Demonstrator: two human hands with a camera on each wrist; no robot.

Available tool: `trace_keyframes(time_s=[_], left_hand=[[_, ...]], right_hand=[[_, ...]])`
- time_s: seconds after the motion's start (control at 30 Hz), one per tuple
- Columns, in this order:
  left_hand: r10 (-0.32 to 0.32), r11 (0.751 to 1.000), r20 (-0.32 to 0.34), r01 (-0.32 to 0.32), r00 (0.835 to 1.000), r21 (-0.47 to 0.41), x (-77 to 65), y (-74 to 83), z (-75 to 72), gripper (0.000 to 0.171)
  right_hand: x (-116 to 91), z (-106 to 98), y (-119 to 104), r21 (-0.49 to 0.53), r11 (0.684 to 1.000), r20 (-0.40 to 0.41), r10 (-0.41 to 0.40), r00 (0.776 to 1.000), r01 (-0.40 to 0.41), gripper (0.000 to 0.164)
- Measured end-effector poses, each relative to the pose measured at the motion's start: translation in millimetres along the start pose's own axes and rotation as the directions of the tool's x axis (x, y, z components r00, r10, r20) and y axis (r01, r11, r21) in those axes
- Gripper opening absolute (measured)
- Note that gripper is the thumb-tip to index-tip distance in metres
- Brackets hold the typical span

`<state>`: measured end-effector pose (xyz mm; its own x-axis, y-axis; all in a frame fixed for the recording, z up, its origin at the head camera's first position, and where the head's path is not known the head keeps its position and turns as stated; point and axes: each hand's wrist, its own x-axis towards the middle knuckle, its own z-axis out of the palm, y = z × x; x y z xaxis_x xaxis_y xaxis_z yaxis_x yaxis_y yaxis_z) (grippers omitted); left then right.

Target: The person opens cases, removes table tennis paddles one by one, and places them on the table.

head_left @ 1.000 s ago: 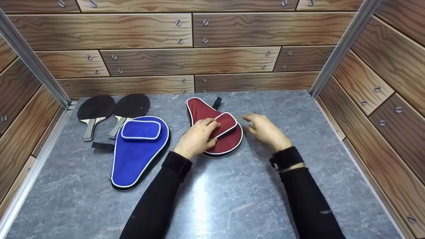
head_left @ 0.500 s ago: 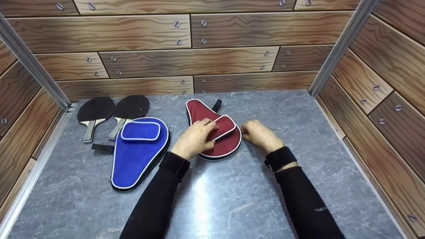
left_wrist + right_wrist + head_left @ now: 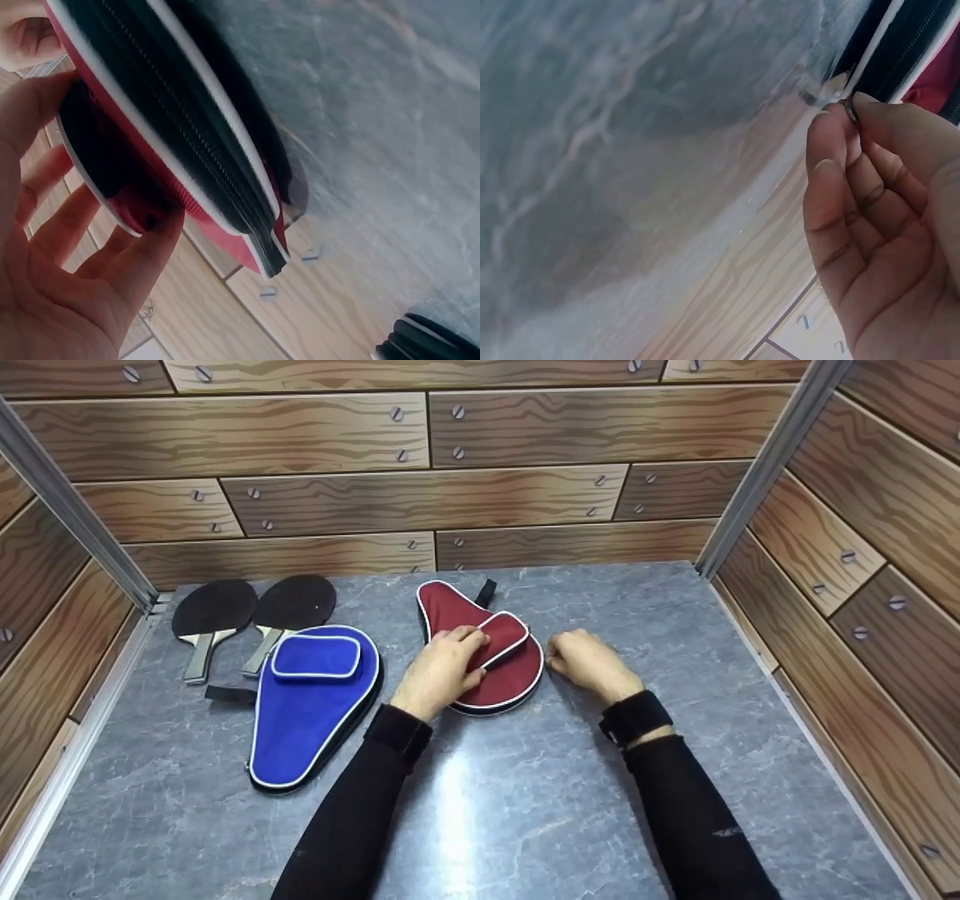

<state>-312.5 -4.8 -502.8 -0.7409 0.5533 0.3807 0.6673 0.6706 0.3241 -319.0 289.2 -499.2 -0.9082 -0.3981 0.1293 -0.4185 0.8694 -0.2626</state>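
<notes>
A red table tennis paddle case (image 3: 511, 684) with white piping lies flat on the table, its narrow end toward the back. My left hand (image 3: 441, 669) grips the raised front pocket of this case, fingers over the top and thumb at the lower edge; the left wrist view shows the black zipper (image 3: 187, 127) along the case's side. Right at the case's rounded edge, my right hand (image 3: 589, 660) pinches a small metal zipper pull (image 3: 851, 111) between thumb and forefinger. The zipper side there is partly hidden by the fingers.
To the left lies a blue paddle case (image 3: 300, 727) with a black strap (image 3: 230, 694). Two black table tennis paddles (image 3: 214, 607) rest behind it, one handle partly under the blue case. Wood-patterned walls (image 3: 525, 495) enclose the grey marbled table (image 3: 570, 825).
My right hand has moved left to the red case's edge, its fingers closing on the zipper pull. The left hand has kept its grip on the pocket.
</notes>
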Motion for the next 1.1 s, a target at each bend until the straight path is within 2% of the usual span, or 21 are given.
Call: trace_keyframes(time_s=[0.3, 0.5, 0.63, 0.77, 0.93, 1.1], left_hand=[[-0.051, 0.999, -0.063, 0.051, 0.997, -0.003, -0.1, -7.5, 2.1, 0.043], [-0.093, 0.995, -0.105, 0.097, 0.99, 0.036, 0.1, -11.0, 3.2, 0.044], [-0.094, 0.995, -0.12, 0.098, 0.988, 0.028, -0.6, -11.4, 3.3, 0.044], [-0.085, 0.995, -0.118, 0.09, 0.989, 0.035, -0.5, -11.8, 3.1, 0.043], [-0.093, 0.994, -0.09, 0.098, 0.992, 0.048, 0.4, -10.9, 1.2, 0.045], [-0.096, 0.993, -0.08, 0.101, 0.992, 0.056, 0.4, -9.3, -1.2, 0.046]], right_hand=[[2, 3, -3, 0.014, 0.999, 0.023, -0.033, 0.999, 0.033, 0.009], [2, 4, -11, 0.049, 0.997, 0.07, -0.067, 0.995, 0.063, 0.01], [2, 3, -17, 0.06, 0.996, 0.103, -0.069, 0.992, 0.063, 0.012], [0, 2, -23, 0.071, 0.995, 0.137, -0.079, 0.988, 0.069, 0.014], [0, 2, -29, 0.073, 0.99, 0.158, -0.129, 0.979, 0.118, 0.018], [-1, 2, -37, 0.082, 0.983, 0.174, -0.175, 0.969, 0.163, 0.016]])
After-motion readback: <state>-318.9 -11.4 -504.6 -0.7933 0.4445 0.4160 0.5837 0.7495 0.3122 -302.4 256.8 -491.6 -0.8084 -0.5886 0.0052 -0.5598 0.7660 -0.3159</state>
